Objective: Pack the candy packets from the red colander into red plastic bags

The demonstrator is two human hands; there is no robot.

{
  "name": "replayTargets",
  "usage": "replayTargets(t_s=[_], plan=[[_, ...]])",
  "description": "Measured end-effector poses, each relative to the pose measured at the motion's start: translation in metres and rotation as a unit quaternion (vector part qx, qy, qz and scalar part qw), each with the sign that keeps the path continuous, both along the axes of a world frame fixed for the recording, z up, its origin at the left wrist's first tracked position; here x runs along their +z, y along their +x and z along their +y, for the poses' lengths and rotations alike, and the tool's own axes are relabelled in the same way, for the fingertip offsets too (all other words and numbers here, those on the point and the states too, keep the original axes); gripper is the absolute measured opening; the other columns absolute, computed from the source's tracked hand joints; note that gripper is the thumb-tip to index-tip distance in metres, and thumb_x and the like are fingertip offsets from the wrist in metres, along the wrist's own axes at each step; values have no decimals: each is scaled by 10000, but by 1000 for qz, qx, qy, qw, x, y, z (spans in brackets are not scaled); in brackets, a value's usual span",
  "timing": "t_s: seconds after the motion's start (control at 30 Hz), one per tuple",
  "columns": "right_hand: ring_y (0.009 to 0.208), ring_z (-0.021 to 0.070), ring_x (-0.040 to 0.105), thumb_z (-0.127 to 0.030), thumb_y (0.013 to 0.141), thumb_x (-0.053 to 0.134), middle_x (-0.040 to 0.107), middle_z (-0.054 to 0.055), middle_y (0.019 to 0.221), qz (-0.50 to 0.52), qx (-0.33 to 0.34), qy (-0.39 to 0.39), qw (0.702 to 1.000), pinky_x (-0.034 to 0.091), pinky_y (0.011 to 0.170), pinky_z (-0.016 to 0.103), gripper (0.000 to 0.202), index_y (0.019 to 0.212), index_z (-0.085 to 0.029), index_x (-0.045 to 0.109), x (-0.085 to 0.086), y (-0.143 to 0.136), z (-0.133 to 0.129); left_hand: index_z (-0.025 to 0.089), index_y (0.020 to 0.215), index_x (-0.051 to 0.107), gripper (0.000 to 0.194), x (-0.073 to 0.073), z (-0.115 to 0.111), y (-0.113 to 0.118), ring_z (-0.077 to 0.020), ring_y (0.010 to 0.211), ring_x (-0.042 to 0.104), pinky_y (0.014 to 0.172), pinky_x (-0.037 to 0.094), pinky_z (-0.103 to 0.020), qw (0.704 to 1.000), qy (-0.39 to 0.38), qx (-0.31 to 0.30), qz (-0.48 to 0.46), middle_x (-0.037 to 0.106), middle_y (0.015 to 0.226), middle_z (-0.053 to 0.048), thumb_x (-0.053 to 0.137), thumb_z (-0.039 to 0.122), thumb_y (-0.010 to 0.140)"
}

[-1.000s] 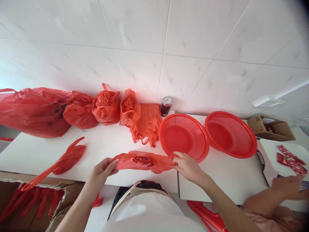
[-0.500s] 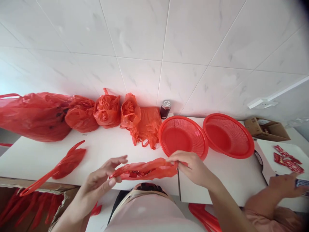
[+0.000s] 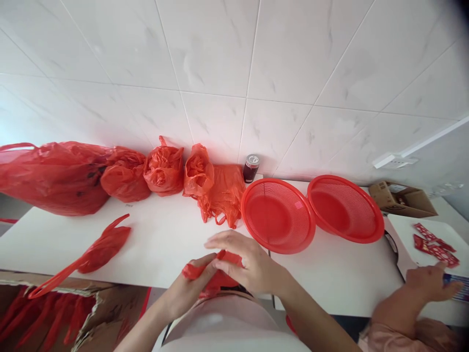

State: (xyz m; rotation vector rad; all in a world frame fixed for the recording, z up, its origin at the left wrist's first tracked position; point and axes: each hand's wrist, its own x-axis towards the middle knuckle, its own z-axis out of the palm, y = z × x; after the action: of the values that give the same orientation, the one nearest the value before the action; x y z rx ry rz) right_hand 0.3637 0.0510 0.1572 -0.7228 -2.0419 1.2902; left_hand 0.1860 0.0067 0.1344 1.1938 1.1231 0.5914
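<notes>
White table (image 3: pixel 161 244) against a tiled wall (image 3: pixel 220 58), and at its near edge the left hand (image 3: pixel 188 288) and right hand (image 3: pixel 245 261) both pinch a crumpled red plastic bag (image 3: pixel 216 281), bunched small between them.

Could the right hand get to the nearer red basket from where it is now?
Probably yes: nothing lies on the white table between the right hand and the nearer red basket, though both hands are busy gripping the small red bag.

A home packing corner: white tiled wall (image 3: pixel 220 58), white table (image 3: pixel 161 234) (red bags (image 3: pixel 54 173) everywhere).
</notes>
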Motion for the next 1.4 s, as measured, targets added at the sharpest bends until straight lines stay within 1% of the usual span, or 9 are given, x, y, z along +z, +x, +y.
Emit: replayTargets(t_s=[0.13,0.27,0.43,0.57,0.7,0.87,1.0,1.2,1.4], plan=[[898,131,608,-146,893,582,656,13,984,-56,-40,-13,998,484,812,258,174,1037,-223,644,-24,11,4,183,835,545,416,-8,5,-12,-110,552,466,558,407,-234,998,-62,10,-21,553,622,28,368,543,945],[805,118,586,-173,929,533,639,3,879,-31,-86,-33,995,466,747,242,107,917,-208,633,-18,19,-5,190,929,556,403,-10,13,-23,-135,562,542,576,422,-247,995,-73,51,-37,621,618,14,353,538,951],[968,151,590,-293,916,588,652,23,1047,-7,-32,-19,999,454,890,280,160,1061,-236,621,-4,12,-4,164,851,693,225,-6,18,-27,-156,772,593,736,457,-255,999,29,-20,26,687,854,-38,550,334,889],[1069,180,569,-313,989,417,644,52,1147,-62,-49,14,997,427,945,332,282,1215,-245,570,-31,-11,6,172,768,690,232,-12,16,-19,-126,680,567,646,441,-219,990,104,-59,82,662,746,-5,486,62,769],[902,169,622,-367,1022,298,680,46,975,-92,-67,-76,991,459,827,304,377,1291,-239,529,-59,-24,7,183,684,568,248,-28,12,-13,-114,638,551,605,428,-209,960,224,43,162,618,708,9,417,-12,658],[782,139,605,-387,988,402,655,7,878,-31,-16,-227,973,464,714,251,327,1240,-236,545,-64,-22,3,210,943,570,246,-43,7,-9,-168,901,636,701,495,-245,913,319,163,197,615,1073,-73,466,67,773],[723,128,570,-249,918,454,615,-2,805,-26,-18,-266,963,442,633,226,174,987,-189,602,-72,-15,6,221,1056,606,316,-40,8,-10,-194,959,640,788,506,-269,929,292,100,205,629,1105,-82,493,96,788],[783,148,559,-68,743,346,602,28,833,-48,-196,-49,978,426,728,267,205,680,-196,494,-84,-13,9,199,1069,667,283,-34,12,-6,-214,933,647,820,500,-299,958,209,42,192,694,1052,-99,449,219,888],[552,132,501,-119,777,287,526,-33,568,-61,-277,-120,952,382,574,240,193,673,-227,409,-97,-5,20,177,951,702,422,-37,9,-18,-224,807,638,769,489,-326,967,134,51,212,705,868,-90,350,410,961]])
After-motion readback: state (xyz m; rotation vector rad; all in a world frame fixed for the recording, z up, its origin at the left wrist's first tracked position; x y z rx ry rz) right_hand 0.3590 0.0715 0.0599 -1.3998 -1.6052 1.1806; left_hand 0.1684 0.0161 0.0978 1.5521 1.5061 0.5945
